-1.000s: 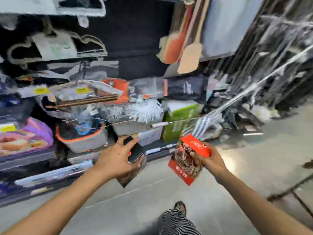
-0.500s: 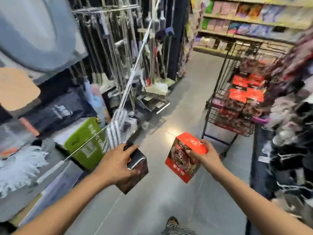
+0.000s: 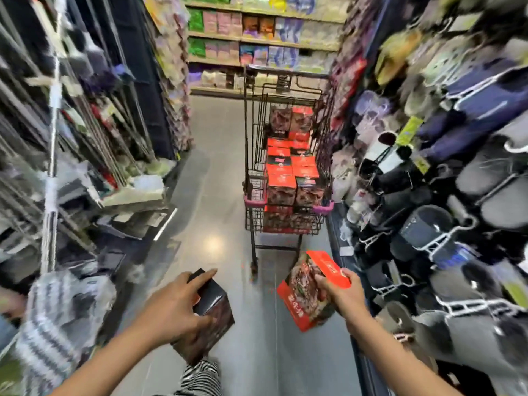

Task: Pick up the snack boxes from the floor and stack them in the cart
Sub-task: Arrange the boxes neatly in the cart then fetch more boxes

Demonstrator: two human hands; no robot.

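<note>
Head view. Left hand grips one dark cardboard snack box from above, fingers curled over its top. Right hand grips one red printed cardboard snack box at its top flap, with the box tilted. Two boxes held, one per hand.

Black wire shopping cart stands ahead on the grey floor, well apart from both hands. Stacked red boxes fill it in layers; the view is blurred, perhaps a dozen. Hanging mops crowd the left. Racked slippers crowd the right, just beside the cart.

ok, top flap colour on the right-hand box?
Bright red on the snack box, head view.
</note>
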